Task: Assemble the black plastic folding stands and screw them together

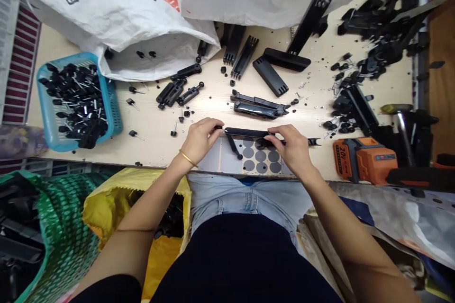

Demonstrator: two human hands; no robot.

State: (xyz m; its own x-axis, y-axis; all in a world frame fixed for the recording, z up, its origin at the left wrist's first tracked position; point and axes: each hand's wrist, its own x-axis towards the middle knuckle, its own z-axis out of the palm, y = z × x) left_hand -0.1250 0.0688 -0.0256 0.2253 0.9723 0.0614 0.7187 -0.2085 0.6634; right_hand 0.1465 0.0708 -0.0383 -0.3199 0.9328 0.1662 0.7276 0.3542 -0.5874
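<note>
A long black plastic bar (247, 132) is held level above the near edge of the table. My right hand (292, 146) pinches it at its right end. The fingers of my left hand (201, 139) are closed at its left end on a small dark piece, too small to name, with a bright spot beside it. Under the bar a thin black arm (234, 147) slants down over a sheet of grey round pads (261, 155). Just beyond lie two long black plastic parts (259, 110), side by side. A forked black tip (314, 142) shows past my right hand.
At left stands a blue basket (45, 125) of black-headed screws. White woven sacks (135, 14) cover the far side. Black slotted pieces (270, 75) lie mid-table. A black-and-orange battery tool (369, 158), a hammer (403, 135) and heaped black parts (377, 61) are on the right.
</note>
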